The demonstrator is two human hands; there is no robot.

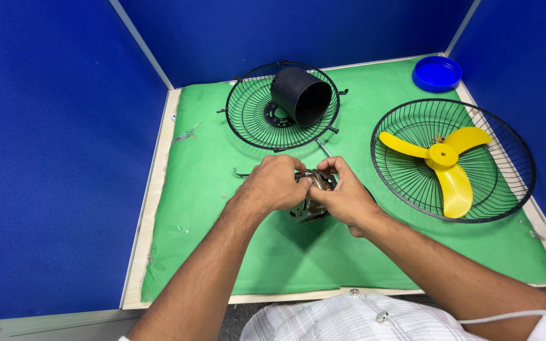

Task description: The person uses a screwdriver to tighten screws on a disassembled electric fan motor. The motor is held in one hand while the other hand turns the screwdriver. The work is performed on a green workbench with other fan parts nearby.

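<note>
Both forearms angle inward over the counter (210, 252); left hand (274, 183) and right hand (344, 196) clench the metal fan motor (311, 205) between them (mostly hidden under fingers). Beyond the grip lies a black grille (248, 120).

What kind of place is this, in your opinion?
Probably a small partitioned workbench for taking apart or assembling a fan. Blue partition walls surround a table under a green cloth, with wire fan guards and a yellow fan blade laid out on it.
</note>
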